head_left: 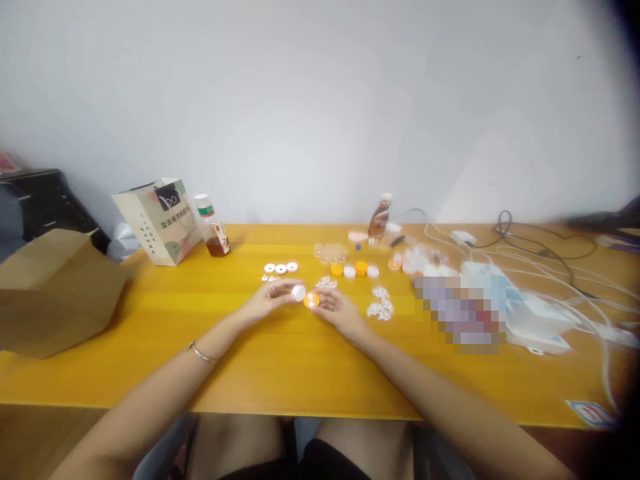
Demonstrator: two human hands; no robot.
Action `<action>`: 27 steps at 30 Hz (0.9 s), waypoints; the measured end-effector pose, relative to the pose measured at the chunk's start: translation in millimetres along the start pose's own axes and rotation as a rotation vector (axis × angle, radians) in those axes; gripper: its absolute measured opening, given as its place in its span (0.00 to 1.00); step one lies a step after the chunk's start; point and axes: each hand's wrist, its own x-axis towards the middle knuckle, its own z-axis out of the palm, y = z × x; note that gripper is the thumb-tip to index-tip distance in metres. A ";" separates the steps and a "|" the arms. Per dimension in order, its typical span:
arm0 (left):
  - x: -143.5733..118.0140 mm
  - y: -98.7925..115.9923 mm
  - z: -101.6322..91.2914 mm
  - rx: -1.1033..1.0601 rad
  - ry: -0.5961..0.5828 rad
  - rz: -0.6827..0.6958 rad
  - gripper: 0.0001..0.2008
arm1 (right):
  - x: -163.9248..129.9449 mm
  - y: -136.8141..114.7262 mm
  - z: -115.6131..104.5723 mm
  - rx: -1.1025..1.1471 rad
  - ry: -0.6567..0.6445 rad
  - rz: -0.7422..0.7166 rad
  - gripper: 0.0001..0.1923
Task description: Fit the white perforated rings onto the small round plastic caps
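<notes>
My left hand [267, 301] rests on the yellow table [210, 347] and pinches a small white cap [299, 293] at its fingertips. My right hand [339, 309] lies just to the right, holding a small orange cap [311, 299] that nearly touches the white one. Behind the hands sit three white rings [281, 268], a row of orange and white caps [355, 269] and small clear jars [330, 253]. Small white printed stickers [380, 303] lie scattered to the right of my right hand.
A paper bag [157, 220] and a drink bottle [213, 227] stand at the back left, a brown bottle [380, 215] at the back middle. A cardboard piece [55, 287] overhangs the left edge. White cables and boxes [540, 300] crowd the right side.
</notes>
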 end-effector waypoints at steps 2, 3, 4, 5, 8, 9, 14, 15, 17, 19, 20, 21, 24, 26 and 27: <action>-0.4 -0.1 0.5 0.049 0.010 0.026 0.19 | 0.7 1.4 -0.3 0.000 0.020 -0.016 0.19; -0.5 -0.5 1.0 0.072 0.023 0.040 0.19 | 1.2 2.3 -0.4 -0.003 0.027 -0.023 0.19; -0.6 -1.1 1.8 0.096 0.036 0.053 0.19 | 1.7 3.3 -0.5 -0.009 0.033 -0.029 0.19; -0.6 -1.8 2.9 0.118 0.048 0.065 0.19 | 2.2 4.3 -0.6 -0.018 0.040 -0.035 0.19; -0.7 -4.3 8.4 0.192 0.068 0.105 0.19 | 3.2 6.8 -0.3 -0.058 0.060 -0.045 0.19; -1.0 -4.7 10.7 0.229 0.074 0.127 0.18 | 3.3 7.4 -0.1 -0.073 0.059 -0.046 0.19; -4.4 1.8 22.5 0.468 0.065 0.239 0.17 | 1.8 9.6 1.2 -0.121 0.014 -0.067 0.18; -5.3 4.0 24.3 0.514 0.062 0.242 0.17 | 1.4 10.0 1.3 -0.122 0.007 -0.075 0.18; -7.0 7.4 26.8 0.596 0.068 0.229 0.17 | 0.7 10.8 1.3 -0.124 -0.008 -0.084 0.17; -8.2 8.4 28.0 0.656 0.079 0.214 0.17 | 0.2 11.0 1.4 -0.125 -0.022 -0.084 0.17; -8.6 7.8 28.3 0.671 0.088 0.210 0.16 | -0.1 10.9 1.6 -0.122 -0.026 -0.083 0.17; -8.8 6.6 28.4 0.680 0.095 0.208 0.16 | -0.4 10.7 1.8 -0.117 -0.029 -0.083 0.17; -8.8 0.6 28.5 0.682 0.120 0.210 0.16 | -1.7 9.6 2.5 -0.112 -0.040 -0.091 0.17; -8.8 -3.4 28.7 0.678 0.131 0.209 0.16 | -2.5 9.5 2.8 -0.122 -0.044 -0.100 0.15; -8.8 -5.0 28.9 0.676 0.135 0.208 0.16 | -2.7 9.7 2.8 -0.128 -0.043 -0.103 0.15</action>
